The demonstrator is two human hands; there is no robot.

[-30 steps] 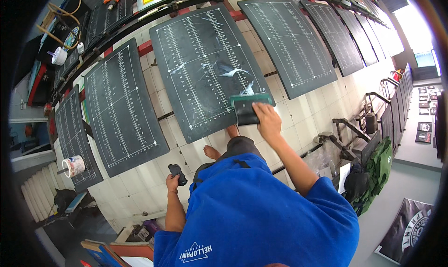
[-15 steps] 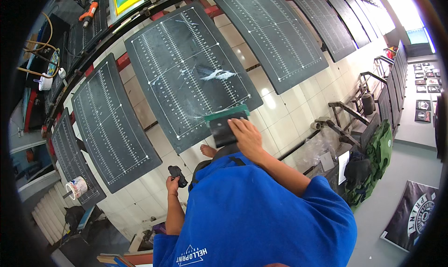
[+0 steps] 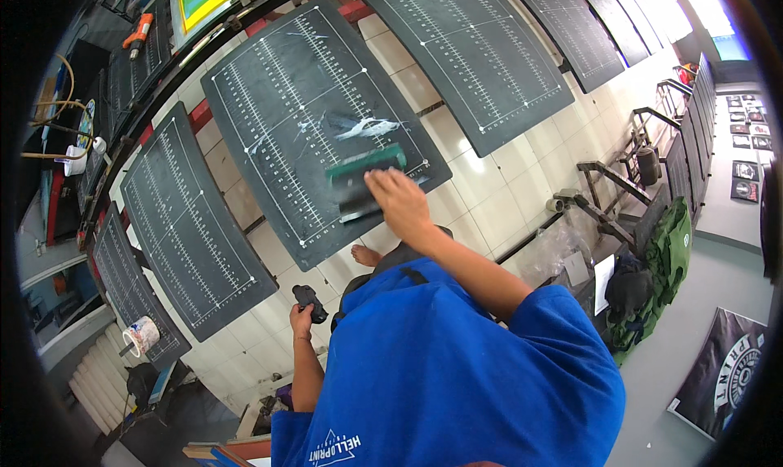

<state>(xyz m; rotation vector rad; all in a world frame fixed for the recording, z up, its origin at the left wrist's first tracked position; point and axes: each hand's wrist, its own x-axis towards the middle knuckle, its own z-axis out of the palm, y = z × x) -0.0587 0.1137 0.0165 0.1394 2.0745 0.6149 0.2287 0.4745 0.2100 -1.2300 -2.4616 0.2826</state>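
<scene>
My right hand (image 3: pixel 400 206) is closed on a wide squeegee (image 3: pixel 363 171) with a green blade and a dark body, slightly blurred by motion. The squeegee lies over the near part of a dark grey printing board (image 3: pixel 269 84) marked with white scales. Just beyond the blade, a smear of white paste (image 3: pixel 367 129) and thinner pale streaks show on the board. Down at my left side, my left hand (image 3: pixel 301 320) grips a small black object (image 3: pixel 309 301); its kind cannot be made out. That hand is apart from the boards.
More marked boards stand in a row, one to the left (image 3: pixel 192 222) and one to the right (image 3: pixel 469 55). A paint-stained tub (image 3: pixel 142 335) sits on the far-left board. An orange heat gun (image 3: pixel 139 33) lies upper left. Metal frames (image 3: pixel 608 185) and a green cloth (image 3: pixel 665 247) are at right.
My right hand has pushed the squeegee away from me and leftward, from the board's near edge further onto it. My left hand keeps its hold on the black object.
</scene>
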